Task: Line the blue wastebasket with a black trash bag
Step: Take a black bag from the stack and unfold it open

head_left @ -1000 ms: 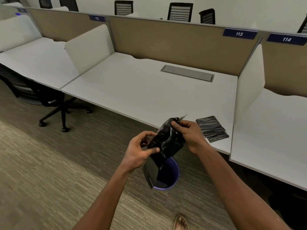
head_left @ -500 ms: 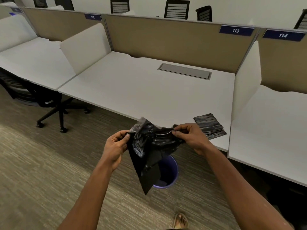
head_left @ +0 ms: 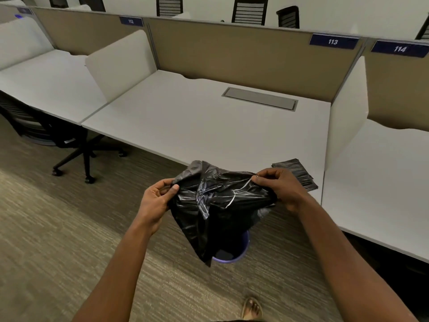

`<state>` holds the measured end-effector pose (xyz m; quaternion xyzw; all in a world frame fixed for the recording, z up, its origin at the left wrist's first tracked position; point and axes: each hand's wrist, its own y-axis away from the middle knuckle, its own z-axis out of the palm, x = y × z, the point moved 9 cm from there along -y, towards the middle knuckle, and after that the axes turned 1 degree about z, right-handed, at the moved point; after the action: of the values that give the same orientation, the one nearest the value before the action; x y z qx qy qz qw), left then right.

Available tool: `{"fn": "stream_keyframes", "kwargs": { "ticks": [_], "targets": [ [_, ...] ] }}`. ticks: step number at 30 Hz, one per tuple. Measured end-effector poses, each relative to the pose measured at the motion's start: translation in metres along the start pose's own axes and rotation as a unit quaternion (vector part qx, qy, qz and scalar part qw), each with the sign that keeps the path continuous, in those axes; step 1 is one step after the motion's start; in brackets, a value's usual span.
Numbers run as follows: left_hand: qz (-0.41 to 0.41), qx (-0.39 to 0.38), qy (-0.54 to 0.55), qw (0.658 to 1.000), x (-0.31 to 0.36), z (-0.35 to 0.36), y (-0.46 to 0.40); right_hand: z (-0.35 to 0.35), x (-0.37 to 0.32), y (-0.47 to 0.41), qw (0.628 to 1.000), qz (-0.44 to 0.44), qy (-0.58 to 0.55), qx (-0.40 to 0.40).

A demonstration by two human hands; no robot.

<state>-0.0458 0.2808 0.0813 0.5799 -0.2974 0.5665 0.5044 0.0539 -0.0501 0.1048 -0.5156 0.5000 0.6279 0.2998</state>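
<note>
Above the carpeted floor, in front of the white tabletop, a black trash bag is held in the air between both hands. Its upper edge is stretched roughly level from left to right, and from there the crumpled plastic narrows downward to a point, so its long axis runs nearly vertical, tilted slightly toward the lower left. The left hand is pinched on the bag's left edge, thumb on the near side and fingers curled behind. The right hand is closed on the right part of the upper edge, with a thin pale line of folded plastic running from its fingertips across the bag. Whether the mouth of the bag has been parted cannot be told from the folds.

The blue wastebasket stands on the floor directly beneath the bag; only a crescent of its rim and a little of its inside are seen, the remainder being covered by the hanging plastic. The bag's lower tip overlaps the rim in view, and contact between them cannot be judged. A stack of folded black bags lies on the tabletop near its front edge, partly hidden behind the right hand. A sandalled foot is cut off at the lower edge of the frame
</note>
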Motion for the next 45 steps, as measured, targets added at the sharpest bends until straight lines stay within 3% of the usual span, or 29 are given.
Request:
{"fn": "stream_keyframes", "kwargs": {
  "ticks": [5, 13, 18, 20, 22, 24, 26, 29, 31, 34, 38, 42, 45],
  "targets": [
    [-0.006, 0.036, 0.025, 0.999, 0.001, -0.022, -0.005, -0.025, -0.016, -0.002, 0.997, -0.037, -0.011, 0.06],
    [-0.041, 0.065, 0.156, 0.985, -0.026, -0.045, -0.007, -0.054, -0.018, 0.006, 0.972, -0.106, -0.103, 0.184],
    [-0.036, 0.078, 0.165, 0.983, -0.024, -0.051, -0.008, -0.038, -0.015, 0.013, 0.973, -0.138, -0.099, 0.155],
    [0.005, 0.097, 0.102, 0.99, -0.007, -0.047, -0.009, -0.02, -0.012, 0.012, 0.981, -0.14, -0.067, 0.114],
    [0.082, 0.125, -0.091, 0.985, 0.022, -0.034, -0.007, 0.001, -0.009, 0.009, 0.988, -0.133, -0.032, 0.064],
    [0.156, 0.108, -0.34, 0.921, 0.048, 0.0, -0.005, 0.022, -0.007, 0.006, 0.992, -0.122, -0.019, 0.027],
    [0.176, 0.022, -0.458, 0.871, 0.051, 0.043, -0.008, 0.041, -0.007, 0.003, 0.992, -0.125, -0.011, 0.001],
    [0.064, -0.122, -0.485, 0.864, 0.017, 0.085, -0.011, 0.063, -0.011, 0.0, 0.991, -0.135, 0.013, -0.025],
    [0.03, -0.132, -0.482, 0.866, -0.005, 0.09, -0.014, 0.069, -0.012, -0.001, 0.991, -0.128, 0.032, -0.036],
    [0.056, -0.12, -0.496, 0.858, -0.017, 0.087, -0.015, 0.057, -0.014, -0.002, 0.988, -0.129, 0.088, -0.017],
    [0.043, -0.148, -0.474, 0.867, -0.026, 0.079, -0.02, 0.015, -0.02, -0.008, 0.959, -0.158, 0.227, 0.067],
    [-0.031, -0.198, -0.314, 0.928, -0.036, 0.086, -0.014, -0.005, -0.02, -0.015, 0.945, -0.151, 0.26, 0.132],
    [-0.064, -0.12, -0.183, 0.974, -0.041, 0.09, -0.012, -0.012, -0.027, 0.002, 0.908, -0.18, 0.296, 0.234]
  ]
}}
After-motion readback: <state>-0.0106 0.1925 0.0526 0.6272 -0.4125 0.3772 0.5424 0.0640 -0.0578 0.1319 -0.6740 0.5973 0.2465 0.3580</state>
